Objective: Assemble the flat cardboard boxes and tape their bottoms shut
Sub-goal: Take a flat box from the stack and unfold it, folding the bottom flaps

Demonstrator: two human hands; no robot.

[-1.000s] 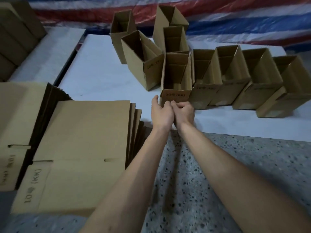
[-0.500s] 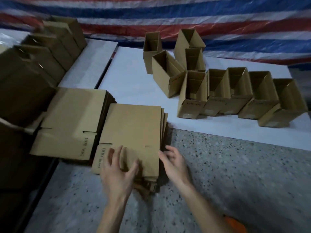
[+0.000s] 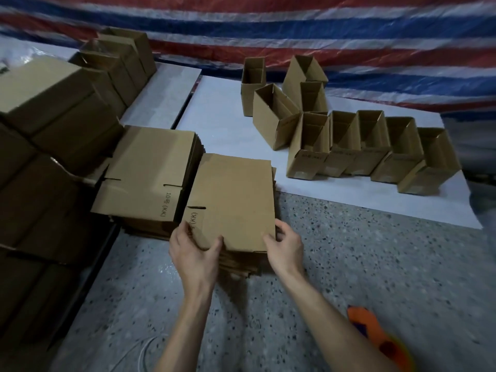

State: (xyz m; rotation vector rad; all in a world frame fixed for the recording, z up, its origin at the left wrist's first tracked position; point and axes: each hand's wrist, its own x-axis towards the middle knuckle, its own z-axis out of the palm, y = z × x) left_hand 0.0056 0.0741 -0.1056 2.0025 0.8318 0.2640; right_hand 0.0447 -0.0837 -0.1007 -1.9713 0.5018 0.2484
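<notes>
A flat brown cardboard box [image 3: 233, 200] tops a stack of flat boxes on the speckled floor in front of me. My left hand [image 3: 192, 252] pinches its near left edge, thumb on top beside the printed "(KK)". My right hand [image 3: 285, 245] grips the near right corner, fingers curled under the edge. A second stack of flat boxes [image 3: 150, 173] lies just to the left. Several assembled open boxes [image 3: 373, 151] stand in a row on a white sheet [image 3: 222, 122] beyond.
Bundles of brown boxes [image 3: 51, 108] pile up along the left side. A striped red, white and blue tarp [image 3: 322, 30] hangs behind. An orange object [image 3: 375, 336] lies on the speckled floor at lower right. A white cord [image 3: 145, 350] curls near my left forearm.
Both hands left the assembled box on the white sheet, came back to the near stack, and now take hold of the top flat box's near edge. The view swung left.
</notes>
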